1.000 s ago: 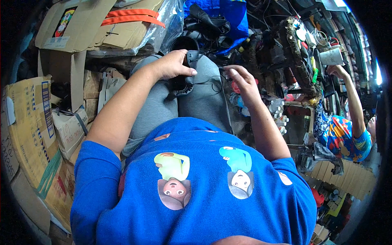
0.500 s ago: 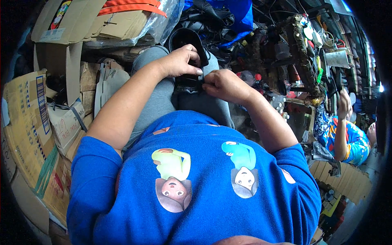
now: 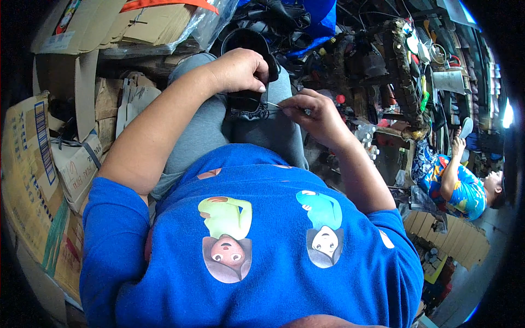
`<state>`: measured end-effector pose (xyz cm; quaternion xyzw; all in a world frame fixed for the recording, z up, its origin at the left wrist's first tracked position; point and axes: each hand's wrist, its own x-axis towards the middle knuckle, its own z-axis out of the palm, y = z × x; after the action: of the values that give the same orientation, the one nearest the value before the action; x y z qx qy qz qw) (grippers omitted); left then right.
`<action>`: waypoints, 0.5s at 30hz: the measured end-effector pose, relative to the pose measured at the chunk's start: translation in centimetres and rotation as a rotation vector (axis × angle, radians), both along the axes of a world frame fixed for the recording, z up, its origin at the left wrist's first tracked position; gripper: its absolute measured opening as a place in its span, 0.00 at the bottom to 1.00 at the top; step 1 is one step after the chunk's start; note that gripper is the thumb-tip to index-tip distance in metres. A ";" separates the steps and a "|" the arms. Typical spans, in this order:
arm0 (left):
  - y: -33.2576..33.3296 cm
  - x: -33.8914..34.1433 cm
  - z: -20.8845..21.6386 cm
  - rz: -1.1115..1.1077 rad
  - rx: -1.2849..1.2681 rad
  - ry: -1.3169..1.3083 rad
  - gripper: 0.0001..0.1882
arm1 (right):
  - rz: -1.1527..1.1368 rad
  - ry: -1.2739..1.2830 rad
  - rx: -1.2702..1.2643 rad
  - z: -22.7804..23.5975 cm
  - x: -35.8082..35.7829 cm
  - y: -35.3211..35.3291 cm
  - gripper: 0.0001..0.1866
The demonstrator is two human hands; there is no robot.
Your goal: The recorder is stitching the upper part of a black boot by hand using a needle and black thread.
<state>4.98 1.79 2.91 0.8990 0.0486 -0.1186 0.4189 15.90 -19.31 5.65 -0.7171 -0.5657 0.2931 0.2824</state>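
A black shoe (image 3: pixel 249 39) rests across my grey-trousered thighs, its rounded opening facing up. My left hand (image 3: pixel 244 70) grips the rim of the shoe, with the fingers curled inside and the thumb over the edge. Just right of the shoe, my right hand (image 3: pixel 317 112) pinches a thin, pointed metal tool (image 3: pixel 273 105), perhaps an awl or a needle. The tool's tip points left, at the shoe's near end. Its handle, if any, is hidden in my fingers. Dark thread-like loops (image 3: pixel 262 111) show beside the tip.
Cardboard boxes (image 3: pixel 27 180) stack up on my left. Ahead lie a pile of black items (image 3: pixel 279 16) and a blue plastic sheet (image 3: pixel 320 22). Cluttered shelving (image 3: pixel 402 65) stands to the right. Further right sits another person (image 3: pixel 459 183) in a colourful shirt, holding a pale shoe sole (image 3: pixel 466 127).
My right hand has drawn away to the right of the shoe, and the metal tool now shows. My left hand has shifted slightly on the rim. The other person has raised the sole.
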 end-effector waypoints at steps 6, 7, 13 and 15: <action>1.2 -0.3 -1.9 -0.043 -0.224 -0.102 0.11 | 0.029 -0.093 -0.047 -0.6 -0.5 1.3 0.11; 1.3 -0.2 -2.0 -0.043 -0.223 -0.096 0.12 | 0.013 -0.095 -0.050 -0.6 -0.6 1.4 0.11; 1.2 -0.1 -2.1 -0.035 -0.171 -0.144 0.13 | 0.001 -0.176 -0.085 0.0 -0.8 2.0 0.12; 1.2 0.2 -2.1 -0.044 -0.162 -0.126 0.13 | 0.023 -0.212 -0.072 -0.1 -0.8 2.1 0.12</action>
<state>5.14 3.01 0.81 0.8687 -0.0072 -0.0746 0.4896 15.14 -17.17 5.54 -0.7473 -0.5897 0.2388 0.1918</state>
